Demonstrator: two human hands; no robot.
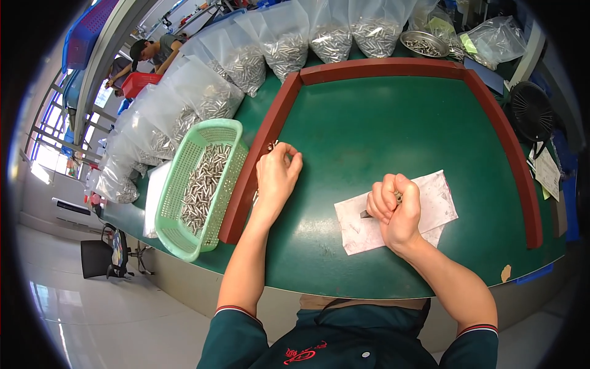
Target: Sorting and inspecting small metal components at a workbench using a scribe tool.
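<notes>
Green tabletop (381, 123) fills the scene, fenced by a red-brown wooden frame (381, 67) running from nine o'clock over twelve to three. Clear plastic bags of metal pins (246, 64) crowd the far rim from ten to one o'clock. At nine o'clock sits a light green mesh basket (184, 237), loaded with small silvery pins (206, 181). White paper sheet (439, 200) lies at four o'clock. Right hand (396, 209) rests on that sheet, curled into a tight fist, a dark pointed tip poking out at its left side. Left hand (276, 175) sits beside the frame's left rail, fingers pinched closed around a tiny metal piece (272, 146) at the fingertips.
</notes>
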